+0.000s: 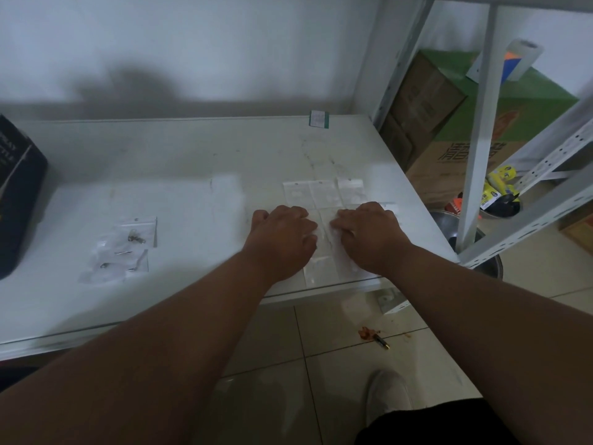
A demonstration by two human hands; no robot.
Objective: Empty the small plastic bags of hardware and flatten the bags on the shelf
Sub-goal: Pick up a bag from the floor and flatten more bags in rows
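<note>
Several empty clear plastic bags [322, 195] lie flat side by side on the white shelf [199, 155], near its right front corner. My left hand [282, 239] and my right hand [369, 234] rest palm down on the nearer bags, fingers bent at the knuckles, fingertips almost meeting over one bag [324, 226]. At the shelf's left lies a loose pile of small clear bags [120, 248] with dark metal hardware inside.
A dark box [17, 194] stands at the shelf's left edge. A small green-edged tag [319, 118] lies at the back. Right of the shelf are metal rack posts [481, 130], cardboard boxes [449, 130] and a metal pot [449, 223]. A pen [380, 341] lies on the floor tiles.
</note>
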